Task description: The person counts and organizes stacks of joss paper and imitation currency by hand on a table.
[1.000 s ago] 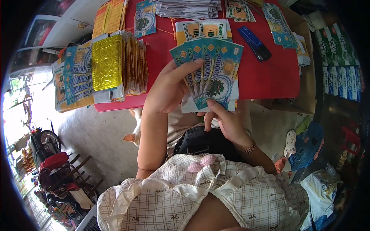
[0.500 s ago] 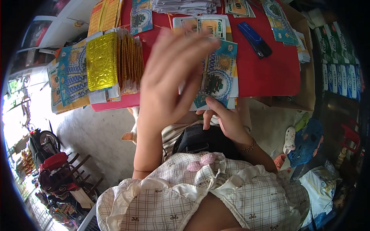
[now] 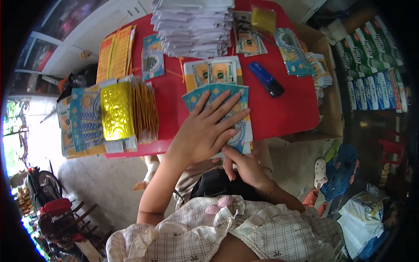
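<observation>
A fan of blue printed paper notes (image 3: 239, 97) lies on a paper bundle with orange-and-green dollar-style notes (image 3: 214, 72) at its top, by the near edge of the red table. My left hand (image 3: 203, 129) rests flat on the blue notes, fingers spread. At their lower edge my right hand (image 3: 248, 168) pinches the blue notes, thumb on top and its other fingers curled below; part of that grip is hidden. Left of my hands stands a row of packed paper bundles (image 3: 146, 111), with a shiny gold embossed sheet (image 3: 117, 111) at its front.
On the red table (image 3: 288, 111) are a tall stack of white folded paper (image 3: 194, 28), a blue stapler (image 3: 266, 78), yellow paper packs (image 3: 115, 54) and more blue notes (image 3: 152, 56). A cardboard box (image 3: 329, 118) stands to the right. An animal's pale leg (image 3: 151, 170) shows below the table.
My left hand has come down from above onto the blue notes and spread out. My right hand keeps its place at their lower edge. The view has tilted up, showing more of the table's far side.
</observation>
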Available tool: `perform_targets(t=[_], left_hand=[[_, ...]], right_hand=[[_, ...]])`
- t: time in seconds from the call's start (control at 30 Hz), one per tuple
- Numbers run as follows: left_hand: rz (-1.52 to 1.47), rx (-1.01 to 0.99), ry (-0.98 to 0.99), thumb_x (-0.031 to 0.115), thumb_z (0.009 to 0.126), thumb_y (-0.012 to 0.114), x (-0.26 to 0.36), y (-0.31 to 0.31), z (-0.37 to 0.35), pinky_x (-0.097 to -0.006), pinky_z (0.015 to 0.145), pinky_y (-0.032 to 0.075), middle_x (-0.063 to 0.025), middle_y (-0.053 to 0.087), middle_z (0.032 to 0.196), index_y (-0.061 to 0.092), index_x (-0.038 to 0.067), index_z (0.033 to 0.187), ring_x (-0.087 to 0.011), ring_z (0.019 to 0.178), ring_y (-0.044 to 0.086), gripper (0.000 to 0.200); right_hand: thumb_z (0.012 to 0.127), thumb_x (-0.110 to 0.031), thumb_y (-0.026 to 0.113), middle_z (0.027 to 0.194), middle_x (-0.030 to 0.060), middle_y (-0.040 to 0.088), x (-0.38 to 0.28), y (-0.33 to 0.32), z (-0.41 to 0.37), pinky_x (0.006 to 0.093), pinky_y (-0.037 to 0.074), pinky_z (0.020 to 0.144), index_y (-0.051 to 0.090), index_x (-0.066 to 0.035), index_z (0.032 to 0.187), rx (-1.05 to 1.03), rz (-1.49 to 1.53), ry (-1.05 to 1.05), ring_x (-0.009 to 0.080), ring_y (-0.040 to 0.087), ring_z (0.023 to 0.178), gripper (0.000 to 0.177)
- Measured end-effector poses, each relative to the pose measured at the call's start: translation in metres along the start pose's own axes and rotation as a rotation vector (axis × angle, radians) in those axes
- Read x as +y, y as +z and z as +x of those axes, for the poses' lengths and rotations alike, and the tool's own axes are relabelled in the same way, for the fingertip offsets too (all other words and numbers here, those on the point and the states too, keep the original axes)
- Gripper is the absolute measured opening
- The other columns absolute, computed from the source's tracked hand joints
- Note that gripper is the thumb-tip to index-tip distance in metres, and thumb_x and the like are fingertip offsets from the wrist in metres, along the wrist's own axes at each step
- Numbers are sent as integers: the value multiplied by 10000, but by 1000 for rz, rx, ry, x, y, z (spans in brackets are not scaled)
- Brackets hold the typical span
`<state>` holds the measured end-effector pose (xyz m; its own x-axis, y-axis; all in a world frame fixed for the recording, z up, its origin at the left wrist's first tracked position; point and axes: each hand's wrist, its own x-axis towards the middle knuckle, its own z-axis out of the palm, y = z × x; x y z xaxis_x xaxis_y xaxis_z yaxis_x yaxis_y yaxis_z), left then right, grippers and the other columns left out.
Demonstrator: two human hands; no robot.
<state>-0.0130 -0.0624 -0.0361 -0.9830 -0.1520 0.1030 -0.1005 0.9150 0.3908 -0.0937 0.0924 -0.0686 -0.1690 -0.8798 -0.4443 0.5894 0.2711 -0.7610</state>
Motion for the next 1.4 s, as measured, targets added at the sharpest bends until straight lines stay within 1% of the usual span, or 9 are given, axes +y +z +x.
perform_targets(t=[0.23,0.33,0.6,0.7,0.83,1.0,1.1,1.33,1.4], left_hand=[[-74,1,-6,373,906,492,-3,-10,-3,-513,1141,134,-84,334,1489,454,316,1378,-302,1387,276,477],[56,-35,72,416,900,469,-1,-9,-5,-540,1135,102,-63,310,1507,485,318,1357,-319,1397,253,467],[-41,-47,35,303,871,547,7,-3,-8,-512,1143,140,-21,394,1461,531,312,1315,-235,1376,317,444],[-53,-27,22,350,868,555,2,0,-8,-506,1141,159,-24,391,1462,520,303,1326,-243,1377,312,462],[-64,0,4,408,862,566,-1,-4,-10,-500,1139,171,-40,372,1472,482,291,1357,-260,1381,299,516],[-43,46,-44,430,871,551,-3,-4,-10,-507,1137,172,-51,367,1472,451,290,1378,-262,1374,309,535],[-50,80,-120,436,868,553,-1,0,-10,-504,1133,182,-45,370,1469,455,287,1374,-266,1367,317,537],[-26,53,-143,419,875,538,1,3,-8,-491,1132,163,-47,366,1472,448,273,1382,-272,1361,320,536],[-23,36,-136,413,878,532,1,1,-7,-490,1133,157,-49,364,1473,445,271,1385,-276,1361,319,534]], right_hand=[[932,-84,520,651,50,562,-20,-10,-6,318,553,590,416,7,1123,12,32,24,131,522,374,235],[956,-154,518,523,60,562,-27,-23,-5,261,524,519,532,8,983,-7,-46,16,130,529,370,165],[926,-120,556,577,100,590,-43,-45,-8,242,451,355,482,55,1051,-149,-58,212,157,576,402,226],[923,-112,559,551,89,588,-55,-37,-12,309,540,542,492,31,1049,-53,-130,299,160,566,394,202],[902,-99,580,658,147,617,-69,-27,-16,248,426,328,476,59,1103,55,-186,293,183,576,397,276],[893,-124,602,653,128,610,-96,-44,-5,235,392,294,500,49,1069,25,-385,347,161,572,382,267],[922,-210,577,582,51,594,-115,-40,3,212,344,287,591,30,796,-10,-627,440,107,542,363,271],[921,-314,591,533,15,612,-135,-47,6,246,380,323,628,-20,784,-118,-966,647,88,544,358,327],[913,-352,601,529,-5,618,-140,-50,-4,247,414,368,649,-55,861,-310,-1147,448,87,574,395,306]])
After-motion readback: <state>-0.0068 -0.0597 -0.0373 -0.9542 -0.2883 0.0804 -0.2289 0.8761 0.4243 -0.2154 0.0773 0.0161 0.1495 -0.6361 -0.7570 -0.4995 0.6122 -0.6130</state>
